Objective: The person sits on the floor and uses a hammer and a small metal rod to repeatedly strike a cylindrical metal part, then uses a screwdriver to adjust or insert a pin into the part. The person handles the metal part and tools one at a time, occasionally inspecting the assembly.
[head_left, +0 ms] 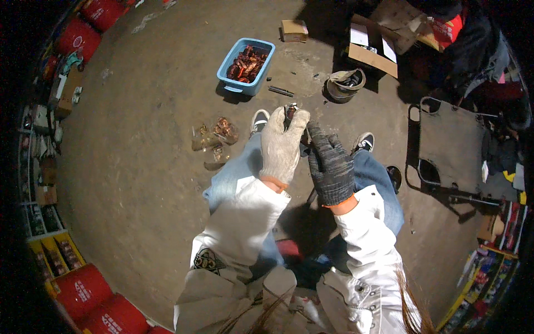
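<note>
My left hand (pixel 281 142), in an off-white knitted glove, pinches a small dark part with a reddish middle and a shiny end (pixel 290 113) between thumb and fingers. Close to its right, my right hand (pixel 331 167) wears a dark grey glove with an orange cuff. The right fingers are bent together, their tips towards the left hand; whatever they grip is hidden. Beyond both hands stands a light blue plastic tub (pixel 226 62) holding copper-coloured and dark parts (pixel 247 64). Dark slim rods (pixel 281 91) lie on the floor between tub and hands.
Copper-coloured scraps in clear plastic (pixel 225 129) lie left of my feet. Ahead right are a bucket (pixel 337 92), an open carton (pixel 371 55) and a small cardboard box (pixel 295 31). A folding chair (pixel 450 145) stands right; red drums (pixel 83 289) and loaded shelves line the sides.
</note>
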